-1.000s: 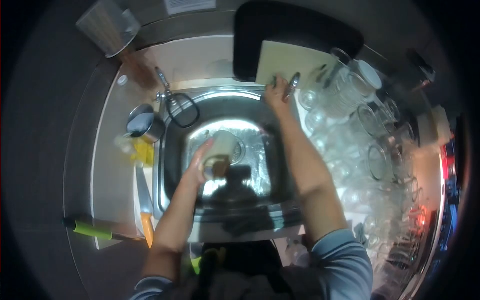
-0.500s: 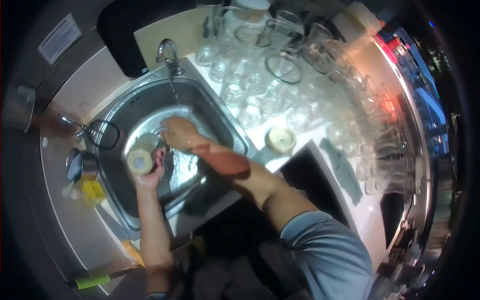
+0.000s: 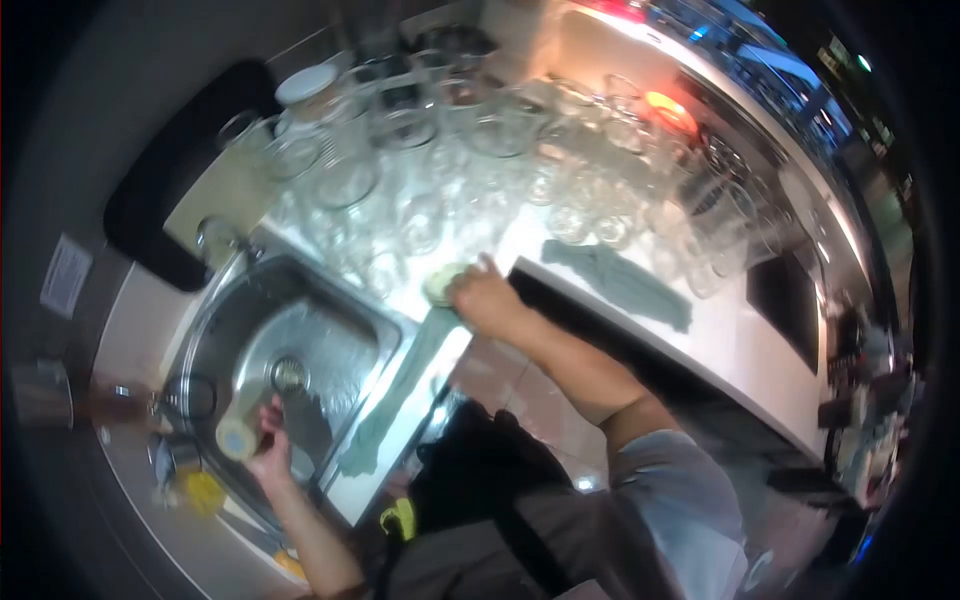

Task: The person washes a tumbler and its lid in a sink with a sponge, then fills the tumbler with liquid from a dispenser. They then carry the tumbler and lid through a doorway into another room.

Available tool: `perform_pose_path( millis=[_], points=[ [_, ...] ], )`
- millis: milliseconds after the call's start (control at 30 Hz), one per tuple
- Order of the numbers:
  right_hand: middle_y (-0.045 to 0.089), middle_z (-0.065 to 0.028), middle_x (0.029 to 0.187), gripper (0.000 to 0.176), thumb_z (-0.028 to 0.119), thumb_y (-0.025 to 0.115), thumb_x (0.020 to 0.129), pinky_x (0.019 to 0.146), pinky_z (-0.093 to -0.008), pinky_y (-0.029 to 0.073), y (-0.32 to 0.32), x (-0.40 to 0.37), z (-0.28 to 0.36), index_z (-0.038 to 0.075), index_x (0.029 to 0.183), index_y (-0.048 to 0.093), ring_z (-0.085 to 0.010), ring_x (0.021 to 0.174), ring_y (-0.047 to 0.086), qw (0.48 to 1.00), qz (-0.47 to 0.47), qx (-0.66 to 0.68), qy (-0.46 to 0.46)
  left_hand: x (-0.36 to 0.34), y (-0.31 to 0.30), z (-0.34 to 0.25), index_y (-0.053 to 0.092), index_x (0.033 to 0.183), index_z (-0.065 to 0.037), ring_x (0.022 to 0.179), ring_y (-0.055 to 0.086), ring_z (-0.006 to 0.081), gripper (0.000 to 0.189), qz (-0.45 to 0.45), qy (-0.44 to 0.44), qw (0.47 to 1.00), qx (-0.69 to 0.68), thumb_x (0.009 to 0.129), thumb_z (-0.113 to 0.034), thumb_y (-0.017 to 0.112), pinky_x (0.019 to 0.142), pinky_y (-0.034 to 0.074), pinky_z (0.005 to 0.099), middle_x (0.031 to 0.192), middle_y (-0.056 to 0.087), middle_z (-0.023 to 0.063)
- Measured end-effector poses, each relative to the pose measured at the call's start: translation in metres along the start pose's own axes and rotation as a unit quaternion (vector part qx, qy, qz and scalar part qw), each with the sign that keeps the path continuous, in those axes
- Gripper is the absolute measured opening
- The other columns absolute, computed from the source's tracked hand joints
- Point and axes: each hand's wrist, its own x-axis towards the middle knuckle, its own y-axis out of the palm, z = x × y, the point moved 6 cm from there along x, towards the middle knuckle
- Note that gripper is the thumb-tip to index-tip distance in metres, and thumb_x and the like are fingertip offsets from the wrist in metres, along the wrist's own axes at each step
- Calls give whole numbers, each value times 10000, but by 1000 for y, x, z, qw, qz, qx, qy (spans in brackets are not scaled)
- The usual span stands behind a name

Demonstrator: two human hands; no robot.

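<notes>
My left hand (image 3: 268,445) is closed around a pale, bottle-shaped container (image 3: 238,432) over the lower left of the sink (image 3: 385,345). The container's round end, with a greyish centre, faces up toward me. To the right of the sink, my right hand (image 3: 485,298) has its fingers on a small round cream-coloured object (image 3: 440,285) on the counter, and they partly cover it. I cannot make out its exact kind. A grey-green cloth (image 3: 400,400) lies along the counter edge beside it.
Many clear glasses and jugs (image 3: 345,180) crowd the counter behind my right hand. A second grey-green cloth (image 3: 620,285) lies farther right. The faucet (image 3: 225,240) stands at the sink's back corner. A yellow item (image 3: 203,492) sits left of the sink.
My view has turned to the right. My right hand has left the sink under the running water and moved onto the round cream object. My left hand still holds the pale container.
</notes>
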Motion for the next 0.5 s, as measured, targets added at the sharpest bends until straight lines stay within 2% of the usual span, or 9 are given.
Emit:
perform_pose_path(
  millis=[100, 133, 167, 233, 267, 333, 367, 433, 500],
  points=[
    [689, -159, 944, 226, 181, 672, 857, 1070, -492, 399, -17, 12, 6, 31, 1024, 695, -314, 984, 649, 984, -41, 172, -13, -1, 5, -3, 421, 1432, 33, 1112, 585, 414, 742, 24, -29, 998, 41, 873, -364, 704, 837, 588, 459, 1355, 442, 358],
    [687, -179, 920, 275, 215, 680, 908, 967, -444, 471, -28, 7, 17, -7, 1070, 664, -350, 906, 647, 938, -168, 302, 20, 16, 7, 4, 429, 1424, 32, 1108, 580, 415, 723, 12, -10, 998, 64, 880, -368, 688, 837, 586, 461, 1332, 468, 337],
    [692, -164, 934, 284, 213, 655, 945, 785, -411, 539, -52, 12, 25, -26, 1097, 628, -315, 828, 657, 875, -91, 474, 45, 25, 1, 5, 436, 1416, 30, 1104, 576, 415, 705, -2, 19, 996, 86, 887, -371, 673, 837, 584, 462, 1308, 493, 317],
    [694, -119, 953, 228, 153, 648, 940, 643, -342, 553, 0, 29, 44, -7, 1100, 624, -235, 784, 663, 582, 52, 787, 199, 38, -41, -59, 497, 1345, 28, 1076, 566, 421, 620, -63, 90, 988, 106, 889, -369, 637, 841, 577, 484, 1220, 567, 245],
    [687, -104, 945, 223, 135, 655, 933, 625, -324, 552, 9, 33, 53, -11, 1099, 627, -205, 776, 659, 558, 33, 802, 212, 26, -24, -39, 527, 1281, 22, 1084, 568, 411, 509, -89, 140, 971, 170, 879, -281, 602, 800, 592, 460, 1189, 558, 256],
    [685, -84, 956, 231, 115, 660, 926, 649, -299, 543, 12, 30, 61, 0, 1123, 632, -164, 802, 656, 518, 25, 830, 206, 19, -2, -19, 540, 1285, 12, 973, 588, 417, 598, -117, 295, 929, 189, 855, -398, 603, 742, 602, 446, 1153, 545, 266],
    [690, -78, 974, 246, 115, 658, 924, 691, -291, 535, 7, 17, 56, 17, 1149, 636, -154, 837, 656, 500, 31, 841, 202, 11, 14, 14, 531, 1294, 21, 958, 593, 418, 673, -142, 238, 948, 159, 823, -450, 620, 706, 613, 422, 1166, 520, 303],
    [695, -99, 1007, 280, 103, 662, 928, 701, -269, 539, -7, 1, 42, -13, 1180, 625, -147, 847, 669, 556, 44, 809, 184, 14, 25, 26, 500, 1312, 40, 947, 601, 410, 716, -123, 175, 970, 114, 807, -449, 634, 683, 615, 356, 1202, 477, 343],
    [697, -104, 998, 291, 85, 659, 926, 700, -259, 536, -12, -14, 24, -31, 1190, 617, -144, 842, 671, 594, 37, 780, 195, 21, 28, 26, 494, 1321, 44, 926, 616, 405, 731, -114, 195, 965, 132, 796, -441, 650, 699, 613, 366, 1219, 470, 359]
  ],
)
